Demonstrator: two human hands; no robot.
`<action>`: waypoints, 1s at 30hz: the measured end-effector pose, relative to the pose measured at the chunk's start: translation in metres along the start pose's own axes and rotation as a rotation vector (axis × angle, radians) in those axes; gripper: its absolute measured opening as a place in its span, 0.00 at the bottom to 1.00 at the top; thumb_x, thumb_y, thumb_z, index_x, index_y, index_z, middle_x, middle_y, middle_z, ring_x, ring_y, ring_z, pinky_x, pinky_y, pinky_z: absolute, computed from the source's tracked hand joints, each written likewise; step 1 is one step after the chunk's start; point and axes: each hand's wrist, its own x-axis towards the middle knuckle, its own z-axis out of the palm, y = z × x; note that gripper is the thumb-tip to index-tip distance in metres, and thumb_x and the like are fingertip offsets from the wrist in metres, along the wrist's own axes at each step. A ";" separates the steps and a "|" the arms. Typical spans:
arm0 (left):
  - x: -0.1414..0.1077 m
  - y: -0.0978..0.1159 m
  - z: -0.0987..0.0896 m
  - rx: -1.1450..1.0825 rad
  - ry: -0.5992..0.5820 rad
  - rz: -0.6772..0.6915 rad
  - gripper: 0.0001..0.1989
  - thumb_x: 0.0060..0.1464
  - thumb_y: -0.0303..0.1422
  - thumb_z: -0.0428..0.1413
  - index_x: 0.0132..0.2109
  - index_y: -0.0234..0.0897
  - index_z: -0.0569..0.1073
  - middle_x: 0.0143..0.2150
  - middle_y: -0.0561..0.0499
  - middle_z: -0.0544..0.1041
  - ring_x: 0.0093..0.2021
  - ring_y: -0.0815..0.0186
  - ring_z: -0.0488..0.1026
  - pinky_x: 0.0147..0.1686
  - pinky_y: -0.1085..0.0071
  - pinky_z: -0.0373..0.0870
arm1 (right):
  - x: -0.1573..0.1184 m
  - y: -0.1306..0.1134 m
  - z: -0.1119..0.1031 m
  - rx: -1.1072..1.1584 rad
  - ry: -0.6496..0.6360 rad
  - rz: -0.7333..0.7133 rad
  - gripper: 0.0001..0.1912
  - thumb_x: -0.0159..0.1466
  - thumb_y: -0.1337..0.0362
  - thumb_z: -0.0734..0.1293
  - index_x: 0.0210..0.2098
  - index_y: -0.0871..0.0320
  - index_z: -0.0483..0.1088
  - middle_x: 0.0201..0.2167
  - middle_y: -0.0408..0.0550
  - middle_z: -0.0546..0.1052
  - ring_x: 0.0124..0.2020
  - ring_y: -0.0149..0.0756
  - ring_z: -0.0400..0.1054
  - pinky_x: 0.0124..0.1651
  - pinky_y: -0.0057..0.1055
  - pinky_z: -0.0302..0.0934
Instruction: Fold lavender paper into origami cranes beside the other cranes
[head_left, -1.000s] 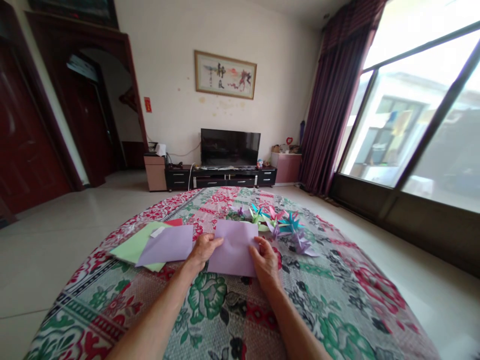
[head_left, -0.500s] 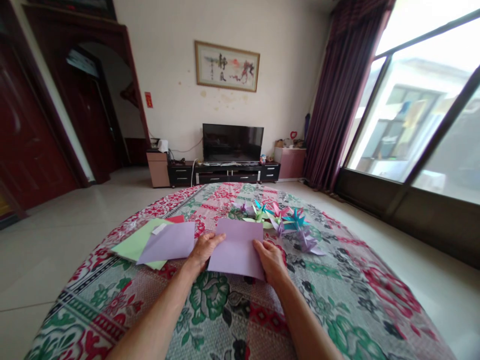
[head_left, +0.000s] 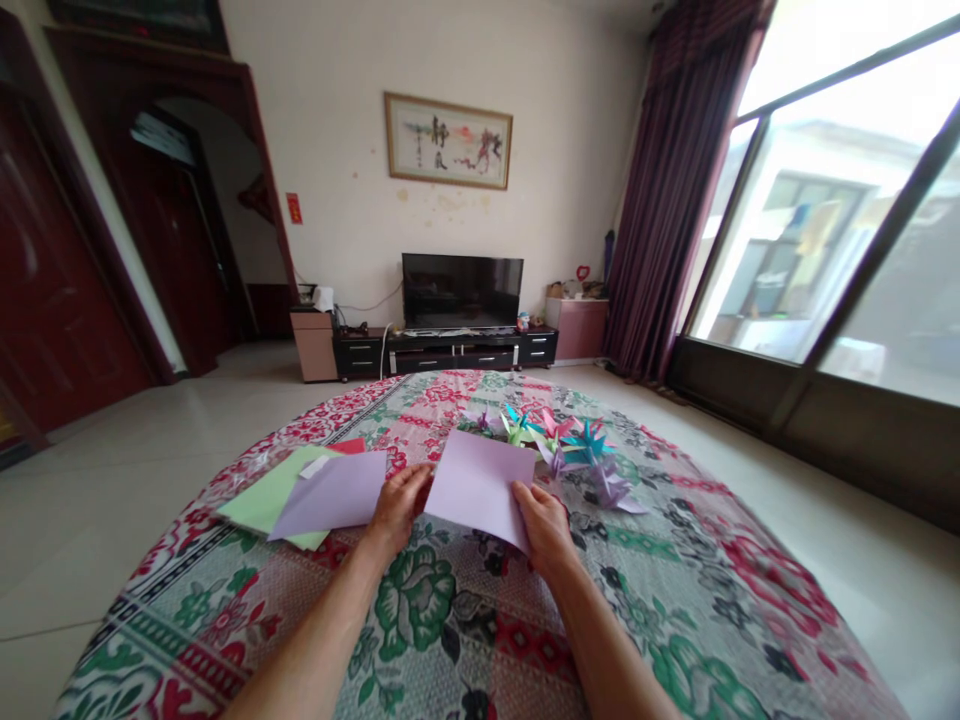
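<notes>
A square sheet of purple paper [head_left: 480, 482] is held above the table, tilted with its lower right corner towards me. My right hand [head_left: 546, 522] grips its right edge, thumb on top and fingers underneath. My left hand [head_left: 401, 505] is at the sheet's left edge, its thumb and fingers drawn together there; the fingertips are partly hidden. To the left of that hand lies another purple sheet [head_left: 334, 492], over light green paper [head_left: 262, 492] and a bit of red paper [head_left: 350, 445]. Several folded paper cranes [head_left: 589, 440] in purple, blue, pink and green sit beyond my right hand.
A flowered cloth [head_left: 420, 600] covers the round table. A small whitish piece [head_left: 313, 467] lies on the loose sheets. Past the table stand a television [head_left: 463, 290] on a low black cabinet [head_left: 427, 357], with a window and dark curtain on the right.
The purple sheet has turned and tilted, its left side raised. My left thumb has slid off its upper face to the left edge. My right hand keeps its grip.
</notes>
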 end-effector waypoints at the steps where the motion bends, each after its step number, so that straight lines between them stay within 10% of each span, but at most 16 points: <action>1: 0.001 -0.001 -0.001 0.031 0.007 0.039 0.22 0.42 0.39 0.59 0.45 0.36 0.70 0.30 0.51 0.77 0.26 0.67 0.72 0.25 0.74 0.67 | 0.000 0.000 0.000 0.004 0.015 -0.004 0.16 0.46 0.54 0.68 0.30 0.59 0.71 0.19 0.42 0.75 0.20 0.34 0.68 0.22 0.27 0.60; 6: 0.002 -0.002 -0.004 0.256 -0.100 0.268 0.34 0.44 0.37 0.58 0.59 0.39 0.59 0.41 0.48 0.77 0.28 0.68 0.72 0.26 0.76 0.67 | 0.002 0.000 -0.001 -0.004 0.050 -0.016 0.15 0.47 0.55 0.67 0.29 0.59 0.70 0.19 0.42 0.74 0.19 0.32 0.66 0.20 0.25 0.58; 12: 0.004 0.000 -0.007 0.457 -0.222 0.452 0.17 0.38 0.27 0.59 0.41 0.36 0.76 0.46 0.44 0.74 0.46 0.59 0.71 0.43 0.69 0.68 | 0.002 0.001 -0.001 0.009 0.040 -0.008 0.14 0.47 0.57 0.67 0.30 0.60 0.69 0.19 0.41 0.75 0.18 0.32 0.66 0.20 0.25 0.58; 30: 0.005 0.000 -0.008 0.093 -0.069 0.098 0.12 0.36 0.38 0.62 0.26 0.34 0.72 0.25 0.52 0.75 0.29 0.65 0.74 0.28 0.73 0.67 | -0.007 -0.010 -0.003 0.172 -0.159 -0.012 0.32 0.56 0.45 0.62 0.58 0.42 0.52 0.43 0.45 0.71 0.37 0.38 0.72 0.34 0.33 0.67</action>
